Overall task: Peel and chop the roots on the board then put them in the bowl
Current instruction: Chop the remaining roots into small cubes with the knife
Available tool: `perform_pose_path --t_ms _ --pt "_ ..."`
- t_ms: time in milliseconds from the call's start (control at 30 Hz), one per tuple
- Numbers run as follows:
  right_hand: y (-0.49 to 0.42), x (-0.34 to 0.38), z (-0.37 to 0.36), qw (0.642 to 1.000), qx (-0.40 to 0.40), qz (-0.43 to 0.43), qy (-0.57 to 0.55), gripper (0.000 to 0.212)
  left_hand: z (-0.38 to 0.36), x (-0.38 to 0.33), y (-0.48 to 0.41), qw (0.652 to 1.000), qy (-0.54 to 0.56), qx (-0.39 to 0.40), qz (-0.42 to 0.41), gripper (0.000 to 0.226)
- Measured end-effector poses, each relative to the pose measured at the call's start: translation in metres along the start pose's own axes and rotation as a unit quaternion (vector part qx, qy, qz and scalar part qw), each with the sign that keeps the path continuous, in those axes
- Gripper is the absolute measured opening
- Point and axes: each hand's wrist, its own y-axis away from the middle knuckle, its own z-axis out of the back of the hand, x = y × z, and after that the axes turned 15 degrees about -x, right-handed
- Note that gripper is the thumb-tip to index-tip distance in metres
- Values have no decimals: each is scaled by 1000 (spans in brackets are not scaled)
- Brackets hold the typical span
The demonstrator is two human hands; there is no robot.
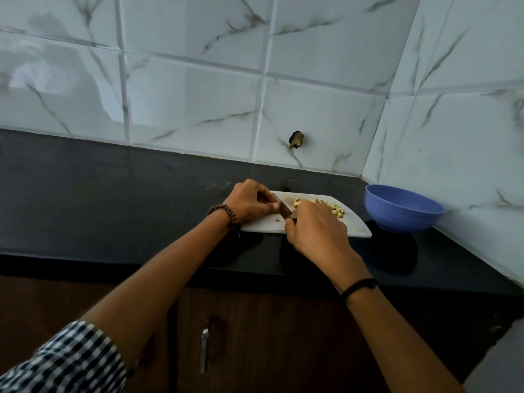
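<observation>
The chopped pieces (326, 207) lie in a loose row along the far edge of the board (354, 226), near the counter's (113, 194) right end. The bowl (402, 209) stands just beside the board's right edge. The right hand (314, 231) wraps its fingers on the knife (283, 208). The left hand (249, 205) is curled, thumb tip against the blade; whether it pinches a root cannot be told. A slip of the blade would likely nick that thumb, and careless sweeping could scatter pieces off the far edge
</observation>
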Motion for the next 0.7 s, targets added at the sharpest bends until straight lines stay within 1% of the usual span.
perform_pose_path --t_ms 100,233,367,433,500,567,633,700 --pt "10 -6 -2 1000 8 3 0 24 0 0 -1 1000 0 -6 -6 15" --pt "17 -17 6 1000 14 6 2 33 -1 -1 0 1000 -3 4 -15 18" --pt "23 -23 18 1000 28 6 10 33 1 1 -1 1000 18 -19 -9 16" --pt "26 -26 26 999 32 6 8 33 2 2 -1 1000 25 -19 -1 19" --pt "28 -30 34 999 35 -2 -21 32 2 2 -1 1000 25 -8 4 28" --pt "29 -33 39 998 12 -8 -58 32 3 1 -1 1000 15 -3 -5 33" --pt "29 -35 38 997 -32 -13 -66 33 4 0 0 1000 10 -11 -15 27" --pt "28 -36 35 996 -68 -22 -50 33 6 0 0 1000 13 -22 -14 23"
